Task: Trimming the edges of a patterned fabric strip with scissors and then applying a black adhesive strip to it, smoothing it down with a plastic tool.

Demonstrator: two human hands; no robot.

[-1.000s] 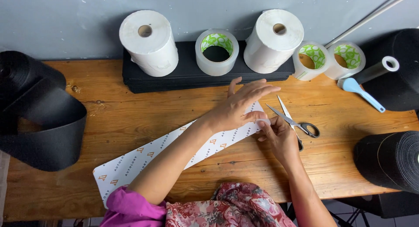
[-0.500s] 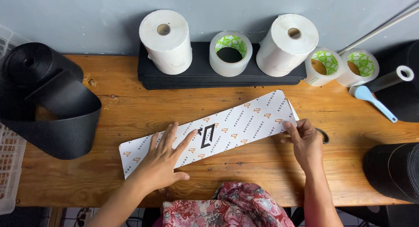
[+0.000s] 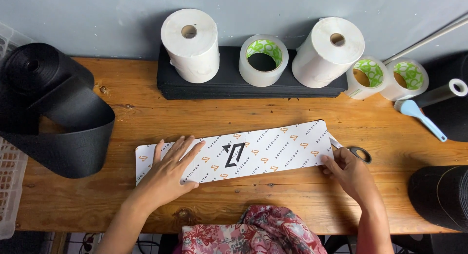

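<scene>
Both hands rest on a long white printed card strip [image 3: 243, 154] lying across the wooden counter [image 3: 146, 117]. Her left hand [image 3: 168, 171] lies flat and open, fingers spread, pressing down the strip's left end; the right hand [image 3: 348, 173] is partly curled, fingertips pinching the strip's right edge, just beside a pair of scissors [image 3: 358, 152] whose dark handle loop peeks out above the knuckles. That strip runs slightly uphill from left to right, with rounded corners, small orange marks and grey lettering repeated in diagonal rows, and one bold black angular emblem at its middle. Behind it, a flat black slab [image 3: 243, 85] by the grey wall carries two fat white paper rolls [image 3: 191, 46] [image 3: 329, 51] and a clear tape roll with a green-patterned core [image 3: 263, 59]; two more such tape rolls [image 3: 387, 78] stand to the right, near a light blue plastic scoop [image 3: 421, 118]. Wide black material rolls sit at the left [image 3: 48, 107] and right [image 3: 443, 195] ends.
</scene>
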